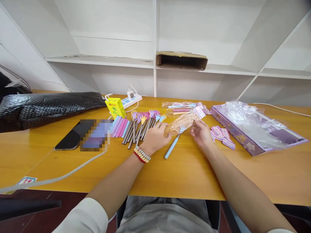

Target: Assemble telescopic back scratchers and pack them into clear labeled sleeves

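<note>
Stretched between my two hands is a clear plastic bag (181,123) with a pink and purple card at its far right end. My left hand (156,138) is closed on the bag's left end. The fingers of my right hand (202,132) pinch it by the right side. On the table beneath the bag lies a back scratcher with a blue handle (171,148); its hand-shaped head is partly behind the film. Left of my left hand are several metal rods (133,131) with coloured hand-shaped heads, beside a row of pink, purple and blue handle tubes (120,127).
Bagged back scratchers (181,106) lie behind my hands. Small pink cards (222,134) and a purple box (239,134) with clear bags on it are at right. To the left are a yellow carton (115,107), a power strip (132,101), a dark phone (69,137) and a black-wrapped bundle (48,108).
</note>
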Motion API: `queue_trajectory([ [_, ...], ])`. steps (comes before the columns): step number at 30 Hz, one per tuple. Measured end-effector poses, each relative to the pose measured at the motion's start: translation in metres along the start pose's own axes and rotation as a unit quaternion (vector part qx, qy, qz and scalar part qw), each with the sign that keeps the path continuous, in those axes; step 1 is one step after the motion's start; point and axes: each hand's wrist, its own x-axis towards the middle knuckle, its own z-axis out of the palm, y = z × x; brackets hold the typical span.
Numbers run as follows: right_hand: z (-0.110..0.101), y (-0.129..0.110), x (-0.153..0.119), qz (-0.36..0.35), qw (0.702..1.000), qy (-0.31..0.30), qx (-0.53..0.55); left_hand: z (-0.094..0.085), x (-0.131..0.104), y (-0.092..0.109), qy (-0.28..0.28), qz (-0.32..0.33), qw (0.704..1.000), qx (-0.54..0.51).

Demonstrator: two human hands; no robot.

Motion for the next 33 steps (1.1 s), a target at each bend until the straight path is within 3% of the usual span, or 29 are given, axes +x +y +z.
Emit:
queue_trajectory([
  [5,0.001,0.000,-0.002,0.020,1.000,0.006,-0.011,-0.001,-0.002,0.007,-0.091,-0.047,0.995,-0.019],
  [12,0.010,0.001,-0.016,0.088,0.985,-0.139,-0.045,-0.004,-0.003,0.011,-0.120,-0.066,0.987,-0.084],
  [19,0.012,0.006,-0.016,0.074,0.990,-0.117,-0.024,-0.008,0.000,0.014,-0.139,-0.037,0.964,-0.224],
  [22,0.011,0.006,-0.015,0.068,0.991,-0.109,-0.034,-0.007,0.002,0.012,-0.157,-0.064,0.932,-0.322],
  [26,0.012,0.003,-0.021,0.080,0.985,-0.148,-0.046,-0.007,0.002,0.010,-0.242,-0.104,0.823,-0.503],
  [28,0.015,0.002,-0.026,0.097,0.977,-0.179,-0.064,-0.007,0.002,0.011,-0.246,-0.130,0.786,-0.552],
  [30,0.018,0.003,-0.031,0.116,0.967,-0.205,-0.098,-0.004,0.001,0.012,-0.227,-0.139,0.786,-0.558],
  [33,0.024,0.009,-0.035,0.130,0.957,-0.222,-0.131,0.002,0.000,0.014,-0.194,-0.129,0.819,-0.525],
])
